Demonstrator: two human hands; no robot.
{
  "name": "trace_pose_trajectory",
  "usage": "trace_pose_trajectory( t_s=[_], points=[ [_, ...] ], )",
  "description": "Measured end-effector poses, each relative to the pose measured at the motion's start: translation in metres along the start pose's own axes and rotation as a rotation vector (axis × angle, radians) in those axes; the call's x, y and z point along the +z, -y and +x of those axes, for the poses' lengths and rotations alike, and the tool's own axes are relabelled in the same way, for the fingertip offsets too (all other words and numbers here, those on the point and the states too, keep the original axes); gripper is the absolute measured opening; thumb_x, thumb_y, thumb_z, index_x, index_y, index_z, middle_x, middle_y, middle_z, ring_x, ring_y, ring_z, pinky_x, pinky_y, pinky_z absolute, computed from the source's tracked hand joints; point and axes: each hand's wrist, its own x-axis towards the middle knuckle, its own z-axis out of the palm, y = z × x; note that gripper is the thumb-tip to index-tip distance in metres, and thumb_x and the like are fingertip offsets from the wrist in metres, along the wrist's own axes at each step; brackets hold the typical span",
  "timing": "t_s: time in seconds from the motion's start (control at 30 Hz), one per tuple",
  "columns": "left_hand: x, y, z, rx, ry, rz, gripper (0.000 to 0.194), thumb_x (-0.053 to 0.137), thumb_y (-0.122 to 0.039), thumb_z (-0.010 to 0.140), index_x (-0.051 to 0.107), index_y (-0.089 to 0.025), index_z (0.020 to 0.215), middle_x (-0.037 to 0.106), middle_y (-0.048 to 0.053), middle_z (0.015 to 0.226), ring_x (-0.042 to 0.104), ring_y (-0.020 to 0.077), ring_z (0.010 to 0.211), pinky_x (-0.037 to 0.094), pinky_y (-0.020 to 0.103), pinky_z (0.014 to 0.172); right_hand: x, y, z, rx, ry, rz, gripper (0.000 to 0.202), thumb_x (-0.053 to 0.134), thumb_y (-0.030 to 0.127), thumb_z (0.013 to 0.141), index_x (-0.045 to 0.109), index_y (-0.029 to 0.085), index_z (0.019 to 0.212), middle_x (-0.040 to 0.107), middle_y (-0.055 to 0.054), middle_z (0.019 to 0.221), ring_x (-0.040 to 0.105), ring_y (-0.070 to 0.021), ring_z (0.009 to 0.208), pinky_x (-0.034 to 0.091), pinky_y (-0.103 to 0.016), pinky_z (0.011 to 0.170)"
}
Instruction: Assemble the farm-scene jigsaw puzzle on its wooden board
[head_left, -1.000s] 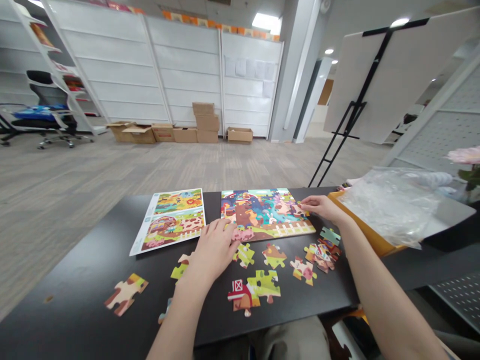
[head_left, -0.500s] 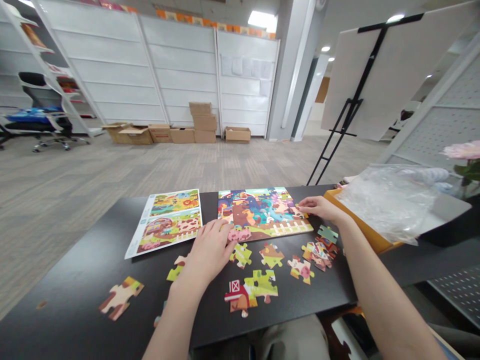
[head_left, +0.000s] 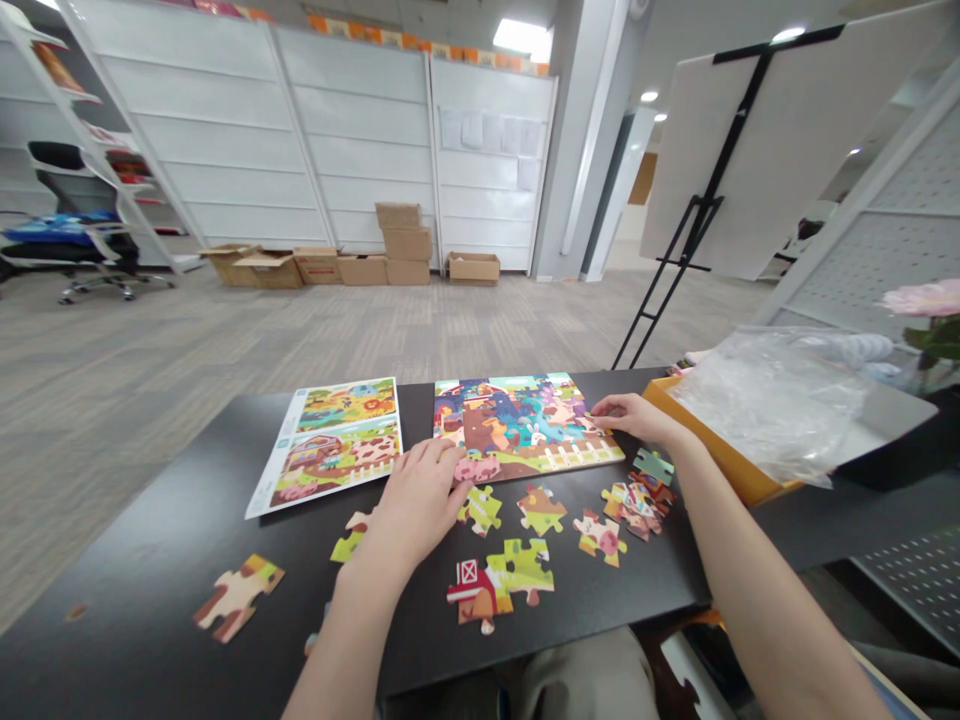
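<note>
A colourful farm-animal jigsaw puzzle [head_left: 517, 425] lies on the black table. My left hand [head_left: 420, 490] rests flat at its lower left corner, fingers loosely spread and touching the edge. At the right edge, my right hand [head_left: 634, 415] has thumb and fingers closed on a small puzzle piece [head_left: 601, 426], mostly hidden by the fingertips. Loose pieces lie in front: a green one [head_left: 481, 509], a brown-and-green one [head_left: 541, 510], a pink-nosed one [head_left: 599, 536] and a joined barn section [head_left: 501, 582]. More pieces [head_left: 641, 500] overlap near my right forearm.
A printed picture sheet [head_left: 330, 445] lies left of the puzzle. One cream-and-brown piece [head_left: 238, 597] sits far left; another piece [head_left: 349, 540] is partly behind my left wrist. On the right stands a yellow box [head_left: 720, 450] with clear plastic wrapping [head_left: 780, 395].
My right fingers have shifted slightly at the puzzle's right edge, with the small piece turned or pressed inward. My left hand stays in place, and the view has moved a little.
</note>
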Motion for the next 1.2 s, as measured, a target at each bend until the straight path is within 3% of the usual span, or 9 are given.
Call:
trace_pose_trajectory(
  t_s=[0.8, 1.2],
  points=[
    [0.0041, 0.0021, 0.0006, 0.041, -0.011, 0.026, 0.03, 0.058, -0.028, 0.095, 0.063, -0.016, 0.122, 0.063, 0.012, 0.13, 0.055, 0.0294, 0.123, 0.045, 0.045, 0.106, 0.0015, 0.0003, -0.0024, 0.015, 0.013, -0.049, 0.048, 0.076, 0.059, 0.067, 0.075, 0.017, 0.091, 0.076, -0.008, 0.086, 0.068, -0.0222, 0.076, 0.052, -0.031, 0.069],
    [0.0042, 0.0006, 0.001, 0.036, 0.007, -0.003, 0.028, 0.057, -0.028, 0.094, 0.064, -0.018, 0.12, 0.063, 0.012, 0.13, 0.055, 0.0301, 0.124, 0.045, 0.047, 0.105, 0.0018, -0.0014, -0.0018, -0.005, 0.022, -0.035, 0.05, 0.079, 0.058, 0.064, 0.075, 0.017, 0.092, 0.076, -0.008, 0.091, 0.065, -0.0206, 0.075, 0.051, -0.031, 0.069]
  ],
)
